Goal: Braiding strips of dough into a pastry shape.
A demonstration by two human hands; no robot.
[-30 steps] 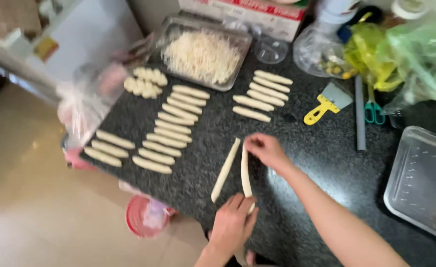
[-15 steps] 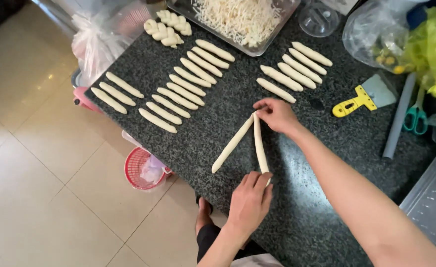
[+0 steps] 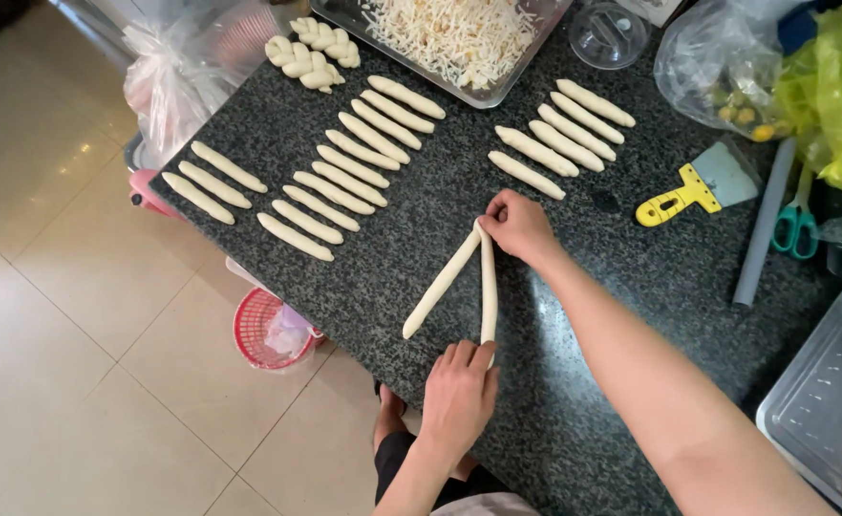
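Two long dough ropes point(image 3: 462, 279) lie on the dark speckled desk point(image 3: 631, 315) in a narrow V, their far tips meeting and their near ends spread apart. The right hand point(image 3: 519, 226) is curled over that meeting point, fingers closed in a pinch on the joined tips. The left hand point(image 3: 459, 390) rests just below the ropes' near ends, fingers loosely bent with the fingertips touching the end of the straighter rope; it grips nothing fully. Beyond the ropes, toward the far edge of the desk, short dough sticks point(image 3: 344, 172) lie in tidy rows, with a second, smaller group point(image 3: 559, 139) to the right of them and two finished braids point(image 3: 311, 53) farther off beside a tray of shredded cheese point(image 3: 449, 29). To the right of the ropes sit a yellow-handled scraper point(image 3: 693, 186), a grey rod point(image 3: 763, 225) and green-handled scissors point(image 3: 798, 225). To do this well, the pinch should press the tips firmly so they fuse, while the near hand keeps the strand straight, even in thickness and unstretched.
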